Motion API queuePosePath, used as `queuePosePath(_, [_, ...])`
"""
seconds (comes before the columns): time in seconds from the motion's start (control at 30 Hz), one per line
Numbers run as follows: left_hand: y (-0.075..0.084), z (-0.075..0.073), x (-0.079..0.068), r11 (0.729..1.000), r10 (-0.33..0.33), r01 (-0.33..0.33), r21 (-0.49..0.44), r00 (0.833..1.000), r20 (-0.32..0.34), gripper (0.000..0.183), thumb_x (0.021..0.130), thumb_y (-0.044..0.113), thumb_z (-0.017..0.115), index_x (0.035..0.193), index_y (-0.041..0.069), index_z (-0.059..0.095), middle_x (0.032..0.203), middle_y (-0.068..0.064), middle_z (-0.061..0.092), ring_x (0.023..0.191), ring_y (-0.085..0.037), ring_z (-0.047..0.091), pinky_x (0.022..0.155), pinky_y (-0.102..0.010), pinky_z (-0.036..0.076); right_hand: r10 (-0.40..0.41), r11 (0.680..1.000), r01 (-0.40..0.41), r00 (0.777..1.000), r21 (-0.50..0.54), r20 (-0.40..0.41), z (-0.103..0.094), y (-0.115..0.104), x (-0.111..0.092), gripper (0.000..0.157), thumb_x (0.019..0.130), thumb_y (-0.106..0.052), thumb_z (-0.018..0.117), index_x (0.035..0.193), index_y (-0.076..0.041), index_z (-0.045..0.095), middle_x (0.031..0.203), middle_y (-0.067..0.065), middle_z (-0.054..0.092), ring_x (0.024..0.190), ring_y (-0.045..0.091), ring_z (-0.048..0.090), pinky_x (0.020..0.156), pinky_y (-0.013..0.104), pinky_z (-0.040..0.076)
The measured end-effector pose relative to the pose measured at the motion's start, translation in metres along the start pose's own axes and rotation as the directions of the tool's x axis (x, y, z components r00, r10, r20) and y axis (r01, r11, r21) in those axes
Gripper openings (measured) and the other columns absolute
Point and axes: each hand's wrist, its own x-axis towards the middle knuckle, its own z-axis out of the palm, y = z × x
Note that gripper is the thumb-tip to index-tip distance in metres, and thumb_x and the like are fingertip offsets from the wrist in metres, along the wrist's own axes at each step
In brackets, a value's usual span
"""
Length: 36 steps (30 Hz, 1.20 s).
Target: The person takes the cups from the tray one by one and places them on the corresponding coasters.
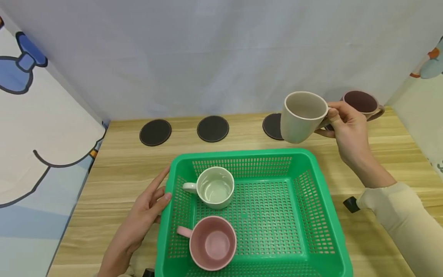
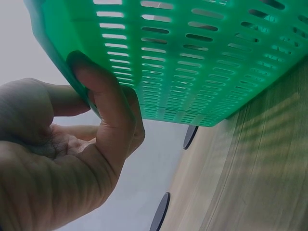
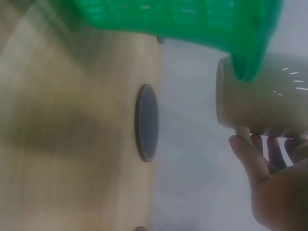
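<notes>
My right hand grips a beige mug by its handle, holding it raised beyond the basket's far right corner. The mug is roughly upright, and in the head view it partly covers a black coaster. At the left side, my left hand grips the rim of a green plastic basket, its fingers curled against the wall in the left wrist view. Inside the basket's left half are a pale green mug and a pink mug, both upright with handles pointing left.
A mauve mug stands at the far right, partly behind my right hand. Two more black coasters, a left one and a middle one, lie along the wooden table's back edge, before a pale cloth wall.
</notes>
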Motion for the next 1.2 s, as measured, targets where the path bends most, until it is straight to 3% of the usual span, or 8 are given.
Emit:
queuePosePath(0.37, [0.002,0.001,0.001,1.000,0.009,-0.009,-0.022,1.000,0.014,0.067,0.113,0.026,0.048,0.169,0.032,0.012,0.136,-0.011,0.066,0.083,-0.017,0.075,0.065,-0.036,0.064,0.005,0.997,-0.007,1.000,-0.072,-0.024,-0.002,0.046,0.037,0.026,0.098,-0.019,0.064,0.110,0.002,0.073,0.096,0.001,0.071,0.078,0.010,0.072,0.072,0.026,0.064])
queuePosePath(0.67, [0.000,-0.001,0.000,1.000,0.003,-0.003,-0.022,1.000,0.000,0.067,0.113,0.026,0.048,0.169,0.032,0.013,0.137,-0.012,0.065,0.083,-0.017,0.076,0.065,-0.036,0.064,0.035,0.998,-0.037,0.998,-0.042,-0.057,-0.003,0.075,0.049,0.026,0.098,-0.020,0.063,0.108,0.002,0.072,0.092,0.001,0.068,0.078,0.010,0.071,0.071,0.028,0.064])
queuePosePath(0.97, [-0.001,0.001,0.000,1.000,-0.008,0.008,-0.028,1.000,-0.002,0.067,0.113,0.027,0.049,0.169,0.034,0.013,0.142,-0.019,0.061,0.087,-0.018,0.076,0.066,-0.036,0.064,0.107,0.991,-0.113,0.989,-0.064,-0.098,-0.002,0.085,0.054,0.019,0.101,-0.021,0.060,0.103,-0.005,0.071,0.093,-0.002,0.066,0.086,0.009,0.068,0.070,0.025,0.064])
queuePosePath(1.2, [0.000,0.001,-0.001,0.999,-0.002,0.002,-0.034,1.000,0.001,0.067,0.113,0.026,0.048,0.169,0.033,0.013,0.140,-0.019,0.062,0.088,-0.019,0.077,0.067,-0.037,0.065,0.132,0.988,-0.137,0.988,-0.065,-0.080,-0.004,0.091,0.055,0.023,0.102,-0.022,0.059,0.105,-0.001,0.067,0.096,0.000,0.062,0.090,0.011,0.065,0.072,0.024,0.064])
